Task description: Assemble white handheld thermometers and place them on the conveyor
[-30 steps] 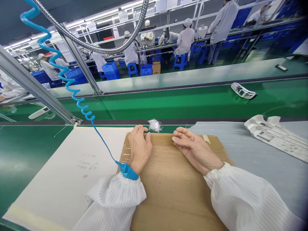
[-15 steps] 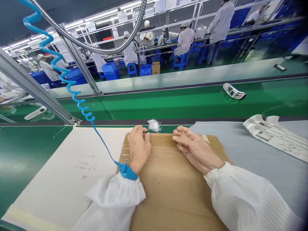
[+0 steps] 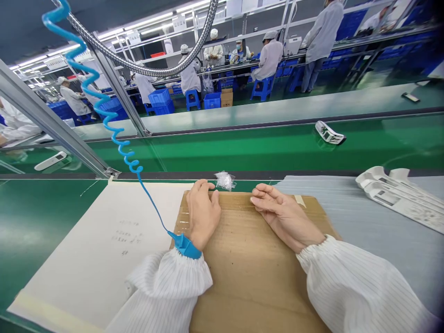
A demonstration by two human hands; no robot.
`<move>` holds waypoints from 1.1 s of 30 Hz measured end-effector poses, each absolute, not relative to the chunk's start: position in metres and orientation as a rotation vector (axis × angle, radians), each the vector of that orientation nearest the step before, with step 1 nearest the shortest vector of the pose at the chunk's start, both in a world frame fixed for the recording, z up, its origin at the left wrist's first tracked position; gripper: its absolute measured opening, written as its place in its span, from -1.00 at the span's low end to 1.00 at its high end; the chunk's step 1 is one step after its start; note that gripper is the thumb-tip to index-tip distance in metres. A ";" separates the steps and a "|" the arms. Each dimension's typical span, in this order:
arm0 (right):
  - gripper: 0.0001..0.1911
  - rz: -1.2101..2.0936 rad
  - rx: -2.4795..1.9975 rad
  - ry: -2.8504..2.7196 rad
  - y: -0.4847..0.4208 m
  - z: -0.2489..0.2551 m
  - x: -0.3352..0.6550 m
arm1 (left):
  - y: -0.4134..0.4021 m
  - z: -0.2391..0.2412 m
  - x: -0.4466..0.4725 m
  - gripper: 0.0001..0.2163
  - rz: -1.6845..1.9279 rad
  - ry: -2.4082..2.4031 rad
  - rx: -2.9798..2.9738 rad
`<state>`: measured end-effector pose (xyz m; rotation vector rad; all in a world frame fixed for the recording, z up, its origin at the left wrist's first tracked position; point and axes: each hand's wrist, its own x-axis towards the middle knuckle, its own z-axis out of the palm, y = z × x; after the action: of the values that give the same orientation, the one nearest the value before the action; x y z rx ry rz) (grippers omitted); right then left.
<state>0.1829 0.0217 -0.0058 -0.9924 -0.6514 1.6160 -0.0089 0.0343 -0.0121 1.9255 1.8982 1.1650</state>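
Observation:
My left hand (image 3: 203, 213) rests at the far left part of a brown cardboard sheet (image 3: 239, 277), its fingers loosely curved and the thumb apart, with nothing visible in it. A blue wrist strap (image 3: 187, 246) sits round that wrist, joined to a coiled blue cord (image 3: 120, 138). Over the far right part of the cardboard is my right hand (image 3: 286, 217). Its fingers are bent, thumb slightly apart from them, and I see nothing between them. Just past the cardboard's far edge, between the hands, lies a small clear plastic bag (image 3: 225, 181).
A green conveyor belt (image 3: 222, 152) runs across, carrying a white device part (image 3: 329, 132) and a white handset-like casing (image 3: 51, 161). White plastic housings (image 3: 398, 194) lie on grey foam sheeting (image 3: 374, 249) at right. Left is a paper sheet (image 3: 86, 249), with a metal post (image 3: 58, 120) behind.
The white device part on the belt has shifted left. My right fingers have drawn slightly closer together. Both hands stay in nearly the same place over the cardboard, while the view has shifted slightly.

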 end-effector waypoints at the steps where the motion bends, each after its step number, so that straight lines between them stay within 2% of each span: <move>1: -0.63 1.617 -0.991 -0.652 0.022 -0.006 0.183 | 0.034 -0.012 -0.009 -0.88 1.166 1.898 1.924; 26: -0.62 1.614 -1.007 -0.670 0.022 -0.006 0.182 | 0.035 -0.012 -0.009 -0.88 1.150 1.894 1.934; 33: -0.67 1.589 -1.013 -0.701 0.022 -0.003 0.180 | 0.035 -0.014 -0.010 -0.88 1.176 1.881 1.941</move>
<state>0.1798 0.0217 -0.0029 -1.0134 -0.7012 1.5888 -0.0096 0.0347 -0.0144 1.9412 1.8811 1.1759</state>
